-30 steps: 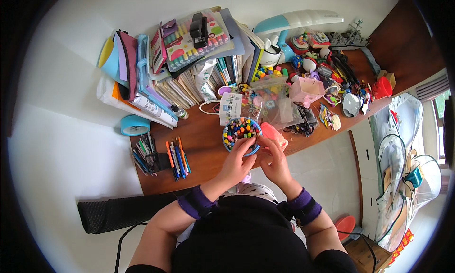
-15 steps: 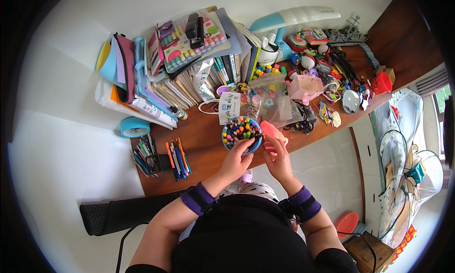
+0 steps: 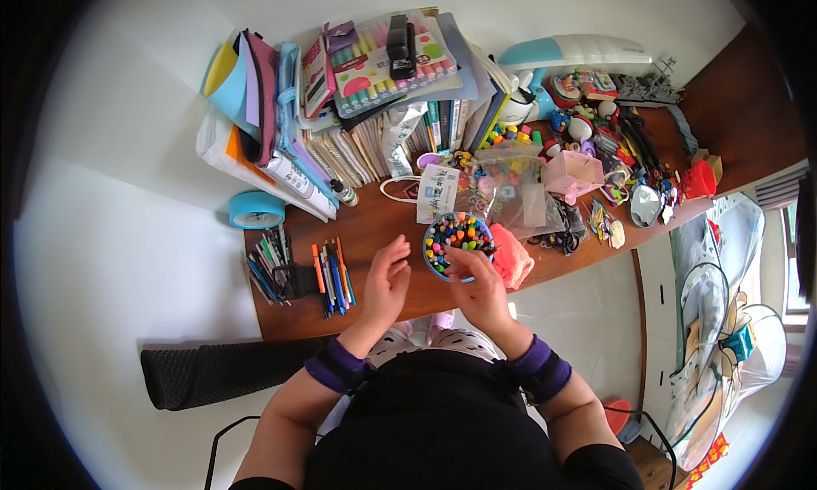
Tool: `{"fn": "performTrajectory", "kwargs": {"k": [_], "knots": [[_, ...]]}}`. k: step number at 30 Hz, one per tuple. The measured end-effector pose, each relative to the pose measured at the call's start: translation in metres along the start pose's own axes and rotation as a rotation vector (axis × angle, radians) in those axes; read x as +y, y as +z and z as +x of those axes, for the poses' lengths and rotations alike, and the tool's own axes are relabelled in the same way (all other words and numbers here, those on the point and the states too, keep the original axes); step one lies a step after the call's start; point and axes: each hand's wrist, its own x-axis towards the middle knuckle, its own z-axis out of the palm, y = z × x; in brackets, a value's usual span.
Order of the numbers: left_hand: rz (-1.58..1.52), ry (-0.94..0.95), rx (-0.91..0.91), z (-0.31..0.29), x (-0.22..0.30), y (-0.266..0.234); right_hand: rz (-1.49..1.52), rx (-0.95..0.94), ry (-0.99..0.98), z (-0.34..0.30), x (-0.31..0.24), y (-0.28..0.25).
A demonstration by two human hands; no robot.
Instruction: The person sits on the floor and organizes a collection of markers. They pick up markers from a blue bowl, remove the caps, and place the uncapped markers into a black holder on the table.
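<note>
A round light-blue tub (image 3: 428,256) packed with colourful crayons or markers (image 3: 459,232) stands near the desk's front edge. Over its near rim reaches my right hand (image 3: 481,290), fingers loosely bent and apart; whether the fingertips touch the contents is unclear. My left hand (image 3: 387,286) hovers left of the tub, holding nothing, its fingers stretched out. A crumpled coral cloth (image 3: 512,259) lies just right of the tub. To the left, several pens and pencils (image 3: 334,277) lie side by side, next to a black mesh pen holder (image 3: 294,282) tipped over with more pens.
Books (image 3: 353,154) with a marker case (image 3: 391,69) on top line the wall. A blue round clock (image 3: 257,209) stands at left. Clear plastic bags (image 3: 511,188), a pink box (image 3: 572,173), a red cup (image 3: 699,179) and small toys crowd the right side of the wooden desk (image 3: 383,218).
My left hand has let go of the tub and moved left. My right hand has shifted from beside the coral cloth to over the tub's near rim. The view has shifted slightly.
</note>
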Motion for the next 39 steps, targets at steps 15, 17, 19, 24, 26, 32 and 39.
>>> {"fn": "performTrajectory", "kwargs": {"k": [15, 17, 19, 24, 26, 32, 39], "knots": [[0.23, -0.33, 0.317, -0.067, -0.114, -0.093, 0.145, -0.505, 0.144, 0.011, 0.056, 0.145], [0.26, -0.337, 0.343, -0.074, -0.126, -0.097, 0.106, -0.545, 0.162, 0.008, 0.064, 0.164], [0.328, -0.326, 0.34, -0.077, -0.132, -0.101, 0.136, -0.578, 0.184, 0.004, 0.08, 0.186], [0.337, -0.352, 0.379, -0.081, -0.143, -0.105, 0.203, -0.624, 0.323, 0.005, 0.085, 0.216], [0.356, -0.365, 0.39, -0.085, -0.154, -0.109, 0.182, -0.672, 0.392, 0.011, 0.073, 0.22], [0.175, -0.449, 0.386, -0.088, -0.165, -0.111, 0.111, -0.657, 0.382, 0.009, 0.085, 0.24], [-0.043, -0.522, 0.363, -0.069, -0.143, -0.112, 0.151, -0.598, 0.39, 0.002, 0.114, 0.257]]}}
